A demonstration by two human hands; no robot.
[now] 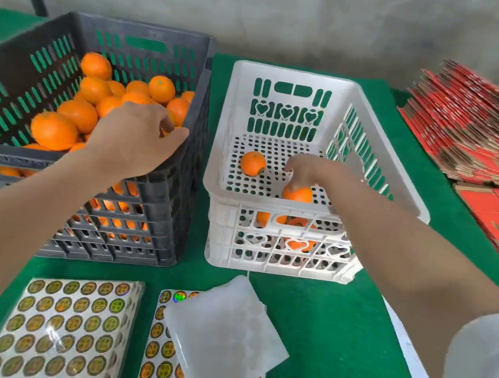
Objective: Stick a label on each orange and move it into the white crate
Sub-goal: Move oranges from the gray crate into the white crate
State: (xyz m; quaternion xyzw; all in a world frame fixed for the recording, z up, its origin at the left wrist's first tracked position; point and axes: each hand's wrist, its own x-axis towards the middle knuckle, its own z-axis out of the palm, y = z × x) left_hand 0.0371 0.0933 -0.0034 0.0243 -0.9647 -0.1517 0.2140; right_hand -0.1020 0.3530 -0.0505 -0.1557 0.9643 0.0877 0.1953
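The right hand [304,171] reaches down inside the white crate [294,77], fingers curled over the top of an orange [298,194] it grasps just above the crate floor; the left hand [139,136] is in the dark crate [142,33] just left of the white crate, fingers bent over the heap of oranges [94,91], though I cannot tell whether it has closed on one. The job looks barely begun; a loose orange [252,163] lies on the white crate's floor and a couple more show through its front wall, while the dark crate remains well filled. The fruit is bright, smooth and round; any label on it is too small to make out. Sheets of labels [59,328] lie on the bench in front of the white crate.
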